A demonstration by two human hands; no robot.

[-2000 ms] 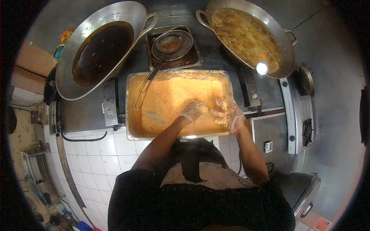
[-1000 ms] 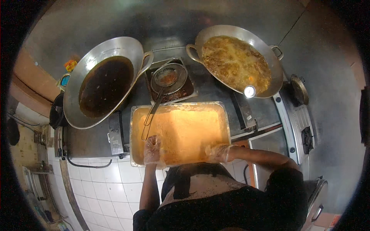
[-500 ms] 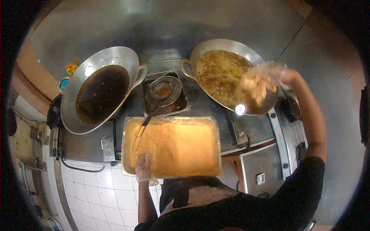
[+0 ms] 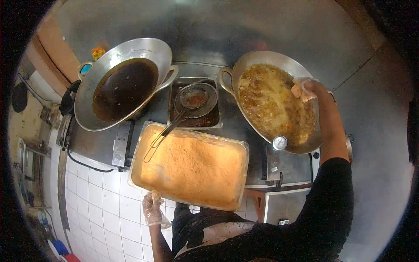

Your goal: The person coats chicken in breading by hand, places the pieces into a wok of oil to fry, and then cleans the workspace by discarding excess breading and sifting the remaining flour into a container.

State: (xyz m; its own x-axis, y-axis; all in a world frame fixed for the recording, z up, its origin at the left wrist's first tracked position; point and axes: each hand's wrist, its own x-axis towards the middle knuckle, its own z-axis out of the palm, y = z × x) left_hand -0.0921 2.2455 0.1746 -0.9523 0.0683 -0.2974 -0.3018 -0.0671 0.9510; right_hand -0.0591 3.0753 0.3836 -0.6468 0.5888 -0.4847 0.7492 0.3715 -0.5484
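Note:
In a clear plastic glove, my right hand [image 4: 310, 85] is over the right side of the right wok [image 4: 301, 66], closed on a flour-coated piece of food [image 4: 297, 91]. Under it, the wok's frying oil [image 4: 270, 102] bubbles and foams. My left hand [image 4: 152, 210], also gloved and dusted with coating at the fingertips, is at the near left corner of a metal tray [image 4: 136, 172]. Its fingers are curled together; whether they pinch anything is hidden. Pale orange flour [image 4: 192, 168] fills the tray in an uneven layer.
The left wok [image 4: 161, 50] contains dark, still oil. Between the woks, round strainers [image 4: 196, 98] rest on a metal pan [image 4: 217, 126], their handles reaching over the flour tray. A dial thermometer [image 4: 279, 143] sits on the right wok's near rim. White floor tiles [image 4: 104, 196] lie at lower left.
My right hand, earlier over the oil with a larger coated clump, is now nearer the right rim with less showing. My left hand has moved from over the flour to the tray's near left corner.

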